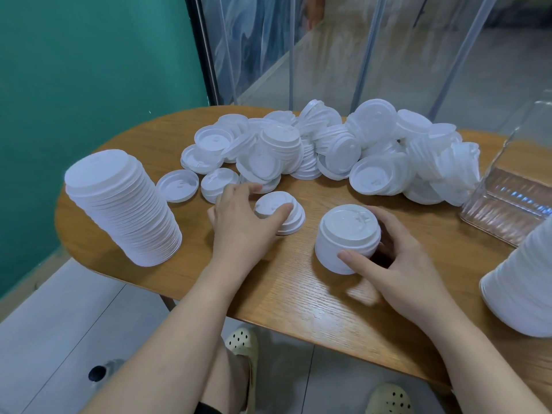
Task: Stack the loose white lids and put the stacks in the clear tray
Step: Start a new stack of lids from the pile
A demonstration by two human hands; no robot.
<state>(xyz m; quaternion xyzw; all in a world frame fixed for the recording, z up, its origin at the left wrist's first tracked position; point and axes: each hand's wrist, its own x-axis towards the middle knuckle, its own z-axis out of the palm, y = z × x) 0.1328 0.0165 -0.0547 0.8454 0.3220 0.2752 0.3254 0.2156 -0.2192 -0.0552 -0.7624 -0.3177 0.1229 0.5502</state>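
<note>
Head view: we note the left hand (239,222) gripping a few nested white plastic lids (282,215) at centre, the right hand (397,261) holding a short white lid stack (348,237). Misaligned rims could jam; the clear ribbed tray (507,201) sits at right edge.

Loose white lids (328,150) lie heaped across the far bench, two short stacks (348,237) stand near the front, tall stacks stand at the left (122,204) and right, beside the clear tray (507,186).

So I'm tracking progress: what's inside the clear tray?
The clear tray shows no lids inside; its right part runs out of frame, unseen. The pile of lids lies beside it.
</note>
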